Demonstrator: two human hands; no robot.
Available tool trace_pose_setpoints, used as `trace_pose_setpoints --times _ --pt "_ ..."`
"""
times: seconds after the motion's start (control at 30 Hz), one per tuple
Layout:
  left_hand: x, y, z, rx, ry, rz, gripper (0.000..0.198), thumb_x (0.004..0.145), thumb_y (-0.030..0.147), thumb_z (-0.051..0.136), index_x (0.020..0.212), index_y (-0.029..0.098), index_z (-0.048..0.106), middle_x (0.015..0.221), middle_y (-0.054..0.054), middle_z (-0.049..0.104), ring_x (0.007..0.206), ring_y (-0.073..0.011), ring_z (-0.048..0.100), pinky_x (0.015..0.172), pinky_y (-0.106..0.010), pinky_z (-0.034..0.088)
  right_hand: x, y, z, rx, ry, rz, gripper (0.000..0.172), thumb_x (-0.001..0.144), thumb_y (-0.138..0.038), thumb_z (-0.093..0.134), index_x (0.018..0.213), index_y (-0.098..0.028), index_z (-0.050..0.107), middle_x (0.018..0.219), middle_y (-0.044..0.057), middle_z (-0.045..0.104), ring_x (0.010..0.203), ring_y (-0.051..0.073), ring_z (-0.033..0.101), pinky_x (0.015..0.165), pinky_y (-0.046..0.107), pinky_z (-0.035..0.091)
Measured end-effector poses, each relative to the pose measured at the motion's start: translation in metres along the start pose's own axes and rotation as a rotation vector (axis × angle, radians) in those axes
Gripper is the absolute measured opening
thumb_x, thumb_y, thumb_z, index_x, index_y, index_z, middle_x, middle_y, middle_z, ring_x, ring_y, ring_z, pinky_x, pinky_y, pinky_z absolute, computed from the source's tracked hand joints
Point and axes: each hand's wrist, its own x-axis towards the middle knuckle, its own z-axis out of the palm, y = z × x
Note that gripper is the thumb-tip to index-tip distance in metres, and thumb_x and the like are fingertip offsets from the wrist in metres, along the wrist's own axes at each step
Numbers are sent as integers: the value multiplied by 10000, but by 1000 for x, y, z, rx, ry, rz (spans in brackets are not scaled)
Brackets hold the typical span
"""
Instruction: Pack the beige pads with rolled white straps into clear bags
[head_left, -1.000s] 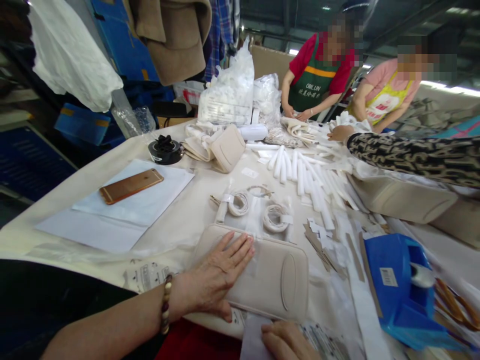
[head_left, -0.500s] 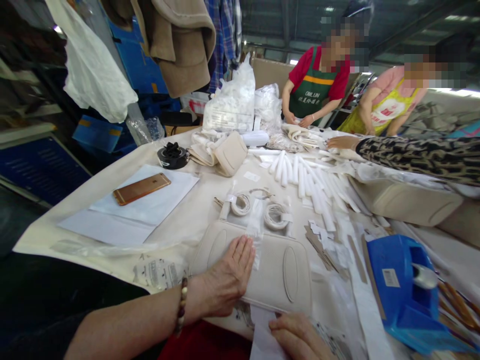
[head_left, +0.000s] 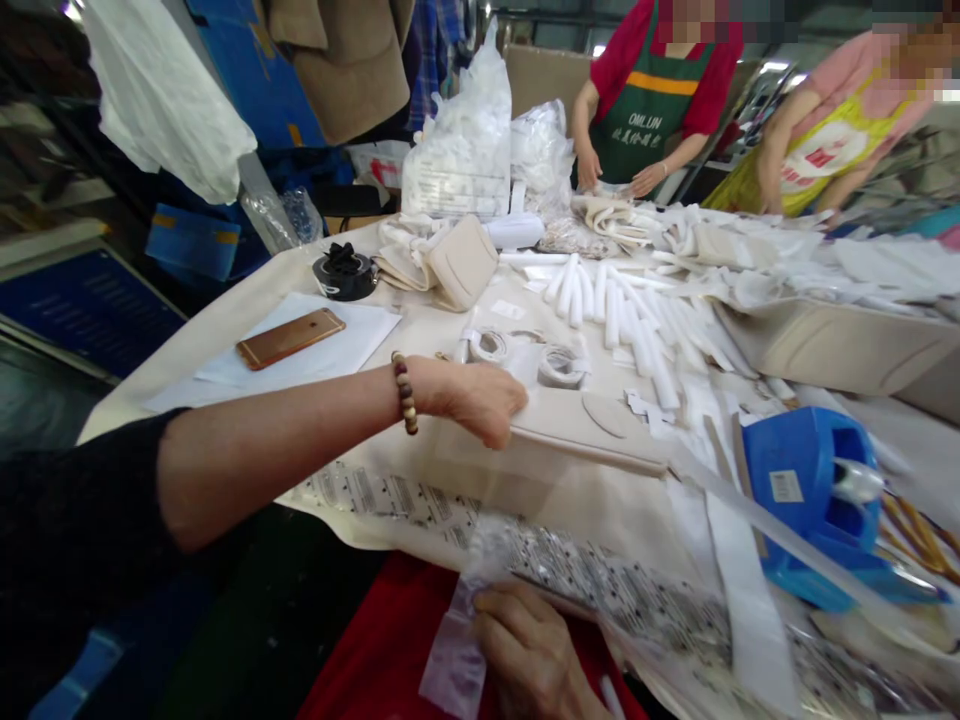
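Note:
A flat beige handbag (head_left: 577,425) with an oval seam lies on the table before me. My left hand (head_left: 487,400), with a bead bracelet at the wrist, is closed at the bag's middle and covers part of it. Two coiled white straps, a left coil (head_left: 491,346) and a right coil (head_left: 561,366), lie just beyond the bag. Low in the view, my right hand (head_left: 529,640) is closed on a clear plastic strip (head_left: 457,655) near the table's front edge. Its fingertips are partly hidden. Printed clear film (head_left: 585,570) stretches along that edge.
A gold phone (head_left: 291,338) rests on white paper at left. Behind it is a black tape roll (head_left: 345,272). White rolled tubes (head_left: 622,310) spread beyond the bag. A blue tape dispenser (head_left: 810,500) stands at right. Two co-workers in aprons stand across the table.
My right hand has drawn back toward my lap with the plastic strip. My left hand has closed at the bag, which now looks tilted. A co-worker's patterned sleeve has left the view.

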Motion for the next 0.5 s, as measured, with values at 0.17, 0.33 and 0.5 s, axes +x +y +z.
trace_pose_setpoints --times 0.17,0.33,0.5 --pt "0 -1 -18 -23 -48 -28 377 668 141 536 1038 86 582 1051 -126 637 859 -222 591 715 -289 443 17 -8 -5 37 -48 -15 350 938 -81 294 787 -109 609 727 93 660 671 158 582 622 252 523" --pt "1 2 -13 -10 -47 -21 363 653 143 542 1005 64 585 993 -151 643 816 -244 598 680 -311 452 36 -16 -17 36 -131 -31 345 965 -153 306 826 -107 617 739 80 652 703 158 583 664 255 527" --pt "-1 8 22 18 68 25 404 649 162 543 1035 43 565 1037 -190 622 900 -276 596 783 -350 486 32 -14 -20 -52 -97 -101 353 959 -107 303 831 -104 632 736 72 684 689 153 625 662 240 538"
